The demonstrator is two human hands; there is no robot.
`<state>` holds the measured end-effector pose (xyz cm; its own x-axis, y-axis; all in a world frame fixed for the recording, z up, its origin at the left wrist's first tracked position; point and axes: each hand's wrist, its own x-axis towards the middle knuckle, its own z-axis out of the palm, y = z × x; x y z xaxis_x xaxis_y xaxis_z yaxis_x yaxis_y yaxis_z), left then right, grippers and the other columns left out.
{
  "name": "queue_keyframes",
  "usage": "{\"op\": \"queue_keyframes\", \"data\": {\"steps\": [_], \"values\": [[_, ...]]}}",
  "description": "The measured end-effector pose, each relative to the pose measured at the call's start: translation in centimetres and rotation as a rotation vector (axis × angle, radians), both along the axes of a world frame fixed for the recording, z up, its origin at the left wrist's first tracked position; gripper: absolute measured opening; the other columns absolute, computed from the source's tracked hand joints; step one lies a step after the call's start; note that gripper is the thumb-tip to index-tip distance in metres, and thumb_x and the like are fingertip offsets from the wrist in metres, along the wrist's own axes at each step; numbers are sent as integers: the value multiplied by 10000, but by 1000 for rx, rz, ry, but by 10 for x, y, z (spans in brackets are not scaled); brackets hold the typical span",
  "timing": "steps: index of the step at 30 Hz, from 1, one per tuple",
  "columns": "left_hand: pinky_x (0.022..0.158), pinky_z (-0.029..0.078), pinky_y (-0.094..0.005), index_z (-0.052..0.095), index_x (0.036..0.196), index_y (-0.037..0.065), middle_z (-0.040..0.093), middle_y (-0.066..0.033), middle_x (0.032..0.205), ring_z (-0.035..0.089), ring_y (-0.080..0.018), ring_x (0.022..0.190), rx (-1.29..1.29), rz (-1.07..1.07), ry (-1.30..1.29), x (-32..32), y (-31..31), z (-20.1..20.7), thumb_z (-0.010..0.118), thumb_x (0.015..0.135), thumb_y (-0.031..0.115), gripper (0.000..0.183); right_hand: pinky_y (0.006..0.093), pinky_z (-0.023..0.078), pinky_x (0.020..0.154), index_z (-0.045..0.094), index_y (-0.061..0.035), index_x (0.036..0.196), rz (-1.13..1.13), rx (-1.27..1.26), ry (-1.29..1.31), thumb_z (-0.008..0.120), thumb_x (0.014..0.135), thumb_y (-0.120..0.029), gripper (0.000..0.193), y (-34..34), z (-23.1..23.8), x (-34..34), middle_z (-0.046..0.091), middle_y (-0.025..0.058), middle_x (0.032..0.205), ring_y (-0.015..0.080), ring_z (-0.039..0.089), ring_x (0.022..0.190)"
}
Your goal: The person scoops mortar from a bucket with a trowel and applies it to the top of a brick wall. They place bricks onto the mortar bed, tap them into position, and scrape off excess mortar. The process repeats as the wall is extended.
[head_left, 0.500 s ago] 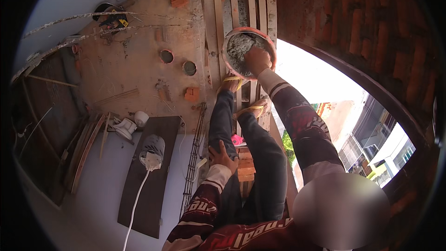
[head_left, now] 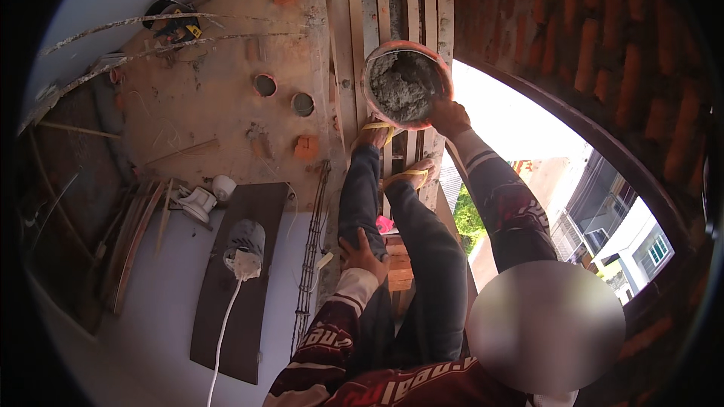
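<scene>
A round, reddish-rimmed tub [head_left: 367, 98] of wet grey mortar [head_left: 400, 89] stands on wooden slats just past my feet. My right hand [head_left: 450, 117] is closed at the tub's near right rim, its fingertips partly hidden against the edge. The mortar is heaped toward the left, with a darker hollow on the right side. My left hand [head_left: 363, 258] rests on my left knee, fingers spread and holding nothing.
Bricks [head_left: 400, 265] are stacked below my legs, beside a pink object [head_left: 385, 224]. To the left, a lower floor holds loose bricks [head_left: 306, 147] and round pipe openings [head_left: 302, 104]. Steel bars [head_left: 308, 279] run along the ledge. An opening on the right looks outdoors.
My right hand has come out of the mortar and moved right to the tub's rim. A hollow now shows in the mortar. My left hand stays on my knee.
</scene>
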<state>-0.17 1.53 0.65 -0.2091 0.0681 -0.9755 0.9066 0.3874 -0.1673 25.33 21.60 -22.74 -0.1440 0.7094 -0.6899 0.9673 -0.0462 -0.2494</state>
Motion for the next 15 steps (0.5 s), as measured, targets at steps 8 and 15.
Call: {"op": "queue_keyframes", "data": {"steps": [8,15], "values": [[1123,360,-575,96,1623,199,128,-363,1596,243,-544,1457,-29,-36,18,6,7,-3,700,840,488,1030,501,531,795,675,-50,968,-397,-147,508,579,931,-254,228,-44,-30,-10,716,174,942,374,699,911],[1119,369,-574,82,1625,222,107,-352,1605,233,-540,1465,-51,-50,30,6,14,-5,685,846,494,1023,468,506,779,629,-148,1138,-181,265,218,572,938,-203,215,-58,3,0,674,95,877,313,687,871]]}}
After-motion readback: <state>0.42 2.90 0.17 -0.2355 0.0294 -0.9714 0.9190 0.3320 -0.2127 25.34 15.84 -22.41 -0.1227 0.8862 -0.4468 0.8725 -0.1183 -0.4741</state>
